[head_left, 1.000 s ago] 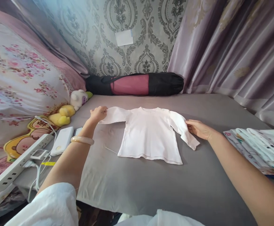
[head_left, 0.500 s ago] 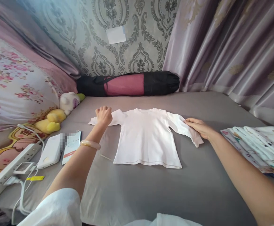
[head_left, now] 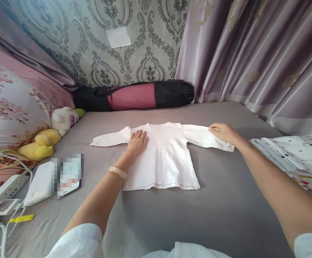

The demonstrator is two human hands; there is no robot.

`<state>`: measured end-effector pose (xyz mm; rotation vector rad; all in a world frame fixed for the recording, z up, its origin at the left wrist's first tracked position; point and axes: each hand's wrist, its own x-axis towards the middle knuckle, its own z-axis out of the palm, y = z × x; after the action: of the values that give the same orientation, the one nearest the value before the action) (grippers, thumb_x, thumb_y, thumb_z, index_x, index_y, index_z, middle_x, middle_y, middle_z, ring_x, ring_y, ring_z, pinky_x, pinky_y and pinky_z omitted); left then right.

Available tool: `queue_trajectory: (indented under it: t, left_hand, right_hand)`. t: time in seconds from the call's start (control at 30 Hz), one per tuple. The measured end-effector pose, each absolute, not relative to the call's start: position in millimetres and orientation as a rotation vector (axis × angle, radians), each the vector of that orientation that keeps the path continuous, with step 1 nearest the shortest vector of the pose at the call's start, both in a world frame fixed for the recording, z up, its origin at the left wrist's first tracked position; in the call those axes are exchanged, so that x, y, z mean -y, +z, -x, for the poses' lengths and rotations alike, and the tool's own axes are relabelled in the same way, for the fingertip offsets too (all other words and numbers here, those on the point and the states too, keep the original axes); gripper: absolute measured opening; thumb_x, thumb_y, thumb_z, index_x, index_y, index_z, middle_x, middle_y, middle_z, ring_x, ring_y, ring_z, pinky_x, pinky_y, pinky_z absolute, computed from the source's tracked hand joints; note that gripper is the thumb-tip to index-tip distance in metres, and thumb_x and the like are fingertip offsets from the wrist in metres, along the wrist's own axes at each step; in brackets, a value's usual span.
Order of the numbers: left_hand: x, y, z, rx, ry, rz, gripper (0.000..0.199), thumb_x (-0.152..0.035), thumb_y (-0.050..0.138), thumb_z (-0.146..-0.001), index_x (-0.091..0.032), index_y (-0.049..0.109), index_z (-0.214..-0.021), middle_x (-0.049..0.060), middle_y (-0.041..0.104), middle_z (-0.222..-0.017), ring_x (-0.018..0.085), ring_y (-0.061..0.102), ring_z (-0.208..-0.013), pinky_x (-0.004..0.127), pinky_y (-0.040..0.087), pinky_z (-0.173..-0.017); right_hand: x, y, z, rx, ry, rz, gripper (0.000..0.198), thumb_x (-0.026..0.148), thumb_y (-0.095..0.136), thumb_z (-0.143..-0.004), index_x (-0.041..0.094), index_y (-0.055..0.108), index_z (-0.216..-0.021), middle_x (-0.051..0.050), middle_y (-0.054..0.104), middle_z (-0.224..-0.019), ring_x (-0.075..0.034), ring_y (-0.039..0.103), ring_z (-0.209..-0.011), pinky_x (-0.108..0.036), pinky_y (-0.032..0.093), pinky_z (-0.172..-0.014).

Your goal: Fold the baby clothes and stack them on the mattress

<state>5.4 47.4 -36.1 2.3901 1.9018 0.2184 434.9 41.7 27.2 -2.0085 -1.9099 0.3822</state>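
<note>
A small white long-sleeved shirt (head_left: 161,157) lies spread on the grey bed sheet (head_left: 156,218), its neckline toward the wall and its hem toward me. My left hand (head_left: 138,142) rests flat on the shirt near the left shoulder, fingers stretched out. With thumb and fingers, my right hand (head_left: 223,133) pinches the upper edge of the right sleeve, not far from the cuff. Both sleeves reach out sideways, the right one almost straight. A light bangle (head_left: 117,172) circles my left wrist.
Folded patterned cloths (head_left: 292,157) are stacked at the right. Along the wall lies a black and pink rolled bag (head_left: 131,96). At left are plush toys (head_left: 64,120), a white power bank (head_left: 39,182), a blurred phone (head_left: 68,175) and a power strip (head_left: 5,190) with cables.
My left hand has moved right from the left sleeve and opened flat on the shirt. The right sleeve, pinched by my right hand, has swung up and straightened. The view has shifted right.
</note>
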Motion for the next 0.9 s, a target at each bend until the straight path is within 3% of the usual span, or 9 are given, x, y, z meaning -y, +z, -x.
queue_trajectory:
  t: [0.13, 0.23, 0.43, 0.7, 0.9]
  left_hand:
    - [-45.1, -33.8, -8.2, -1.952, 0.163, -2.355, 0.060, -0.045, 0.021, -0.101, -0.016, 0.037, -0.150, 0.015, 0.031, -0.160, 0.030, 0.023, -0.149, 0.049, 0.017, -0.121]
    - [-45.2, -34.4, -8.8, -1.974, 0.155, -2.351, 0.060, -0.046, 0.020, -0.101, -0.016, 0.038, -0.151, 0.015, 0.031, -0.159, 0.031, 0.022, -0.149, 0.050, 0.016, -0.121]
    - [-45.1, -35.7, -9.3, -2.011, 0.178, -2.352, 0.059, -0.047, 0.022, -0.100, -0.020, 0.039, -0.150, 0.015, 0.034, -0.158, 0.034, 0.024, -0.148, 0.054, 0.019, -0.119]
    - [-46.2, -37.4, -8.9, -2.013, 0.208, -2.328, 0.060, -0.048, 0.023, -0.099, -0.022, 0.040, -0.150, 0.013, 0.035, -0.158, 0.034, 0.025, -0.148, 0.055, 0.021, -0.117]
    - [-46.2, -38.0, -9.3, -2.013, 0.180, -2.332, 0.062, -0.048, 0.021, -0.099, -0.020, 0.038, -0.151, 0.016, 0.032, -0.159, 0.036, 0.024, -0.148, 0.056, 0.020, -0.117]
  right_hand:
    - [-36.4, 23.8, -436.4, 2.086, 0.034, 2.140, 0.029, 0.039, 0.046, -0.095, 0.026, 0.070, -0.104, -0.009, 0.070, -0.108, -0.028, 0.063, -0.097, -0.038, 0.044, -0.083]
    - [-31.8, 13.2, -434.7, 2.059, 0.051, 2.206, 0.030, 0.036, 0.043, -0.096, 0.025, 0.069, -0.106, -0.009, 0.068, -0.114, -0.028, 0.063, -0.099, -0.038, 0.044, -0.083]
    - [-32.0, 1.4, -440.8, 1.799, 0.190, 2.403, 0.040, 0.048, 0.048, -0.094, 0.021, 0.069, -0.113, -0.016, 0.070, -0.105, -0.032, 0.064, -0.101, -0.039, 0.047, -0.081]
    - [-32.1, -2.6, -438.1, 1.944, -0.106, 2.361, 0.033, 0.041, 0.041, -0.100, 0.021, 0.066, -0.107, -0.018, 0.067, -0.112, -0.031, 0.064, -0.100, -0.043, 0.045, -0.086]
    - [-36.4, -8.6, -441.4, 1.916, -0.043, 2.434, 0.034, 0.038, 0.039, -0.101, 0.018, 0.064, -0.111, -0.021, 0.065, -0.114, -0.034, 0.063, -0.101, -0.046, 0.046, -0.085]
